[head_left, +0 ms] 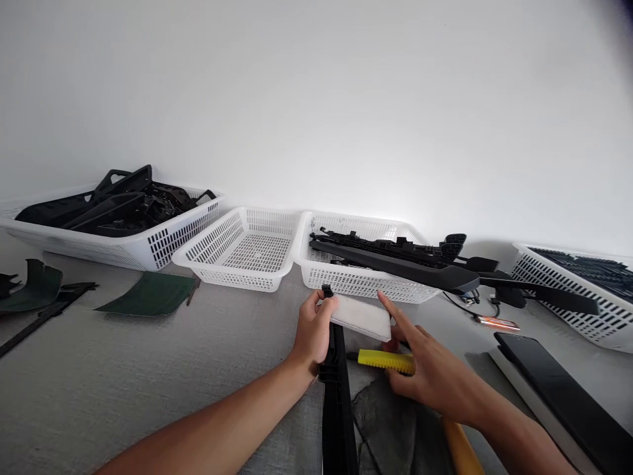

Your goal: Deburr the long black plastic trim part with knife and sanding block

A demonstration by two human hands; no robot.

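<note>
My left hand (314, 326) is closed, its thumb on the near end of a flat white block (363, 317). The same hand is against a long black plastic trim strip (337, 396), which runs down toward me under the block. My right hand (425, 369) is curled round a tool with a yellow ridged handle (384, 359), perhaps a utility knife. Its dark tip points left at the strip. The right index finger stretches up to the block's far edge. Something small and red shows partly between the right fingers. Below lies a dark grey piece of material (388, 422).
White baskets line the wall: one with black parts (133, 252), one bare inside (235, 277), one with long black trims (366, 287), another at right (583, 316). Green sheets (148, 293) lie left. A phone (558, 382), an orange-wrapped item (497, 322) and an orange handle (459, 448) are right.
</note>
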